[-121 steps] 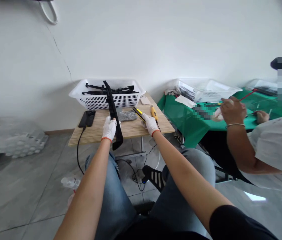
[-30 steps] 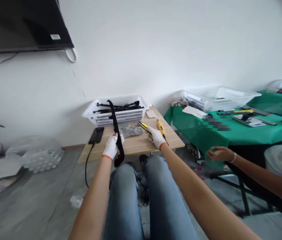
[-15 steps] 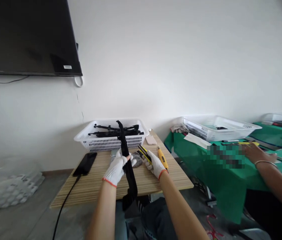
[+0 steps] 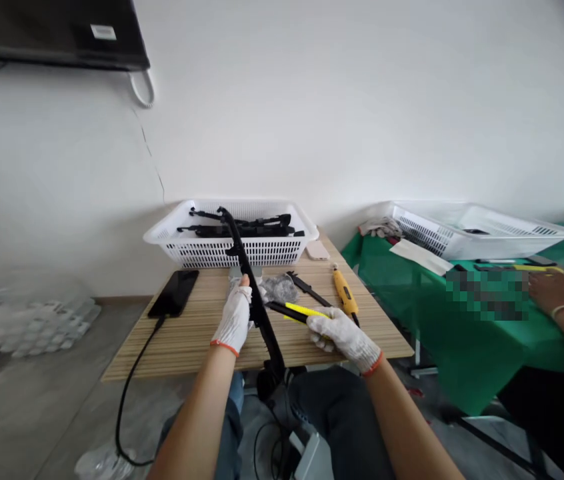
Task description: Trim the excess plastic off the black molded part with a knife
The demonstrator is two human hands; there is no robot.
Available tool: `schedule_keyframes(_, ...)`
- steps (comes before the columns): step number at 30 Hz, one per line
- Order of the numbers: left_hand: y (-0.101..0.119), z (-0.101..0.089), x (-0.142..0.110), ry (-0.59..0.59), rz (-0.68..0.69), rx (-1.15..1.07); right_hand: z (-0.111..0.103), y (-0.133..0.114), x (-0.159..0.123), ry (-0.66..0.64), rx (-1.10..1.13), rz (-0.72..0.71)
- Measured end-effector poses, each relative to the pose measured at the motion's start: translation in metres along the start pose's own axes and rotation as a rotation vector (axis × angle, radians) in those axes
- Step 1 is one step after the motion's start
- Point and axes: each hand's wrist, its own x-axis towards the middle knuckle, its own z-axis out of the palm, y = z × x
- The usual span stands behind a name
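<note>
Over the wood-grain table (image 4: 162, 357), the gloved left hand (image 4: 235, 319) grips a long black plastic strip (image 4: 249, 270), slanting before the white basket (image 4: 182, 254); the right hand (image 4: 343, 333) closes round a yellow-and-black utility knife (image 4: 307, 310), tip near the strip. Up left, the television (image 4: 47, 33) wears a white label (image 4: 103, 32), print too small to read.

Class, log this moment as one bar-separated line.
left hand: holds long black part | right hand: holds yellow-and-black tool | table: black phone, orange-yellow tool | white basket: black parts inside
</note>
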Motion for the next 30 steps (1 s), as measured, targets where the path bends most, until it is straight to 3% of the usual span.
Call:
schedule_keyframes(2, 0.0, -0.002, 0.002, 0.005, -0.023, -0.03, 0.004, 0.001, 0.0, 0.007, -0.106, 0.073)
schedule_keyframes(6, 0.011, -0.001, 0.005, -0.086, -0.075, -0.084, 0.01, 0.0, 0.009, 0.195, -0.104, 0.045)
schedule_keyframes(10, 0.018, -0.006, 0.002, -0.194, -0.028, -0.094, 0.011, -0.001, 0.012, 0.153, -0.173, 0.05)
schedule_keyframes(13, 0.016, -0.015, -0.001, -0.098, 0.045, -0.043, 0.012, -0.001, 0.009, 0.189, -0.144, -0.011)
schedule_keyframes(17, 0.015, -0.024, -0.006, 0.035, 0.105, 0.082, 0.015, 0.004, 0.007, 0.138, -0.201, -0.019)
schedule_keyframes(22, 0.019, -0.023, -0.009, 0.058, 0.097, 0.08, 0.019, 0.002, 0.007, 0.095, -0.216, -0.015)
schedule_keyframes(26, 0.021, -0.02, -0.012, 0.059, 0.077, 0.085, 0.024, -0.003, 0.007, 0.176, -0.205, -0.008)
schedule_keyframes(30, 0.022, -0.019, -0.014, 0.043, 0.057, 0.081, 0.025, -0.001, 0.006, 0.115, -0.248, -0.009)
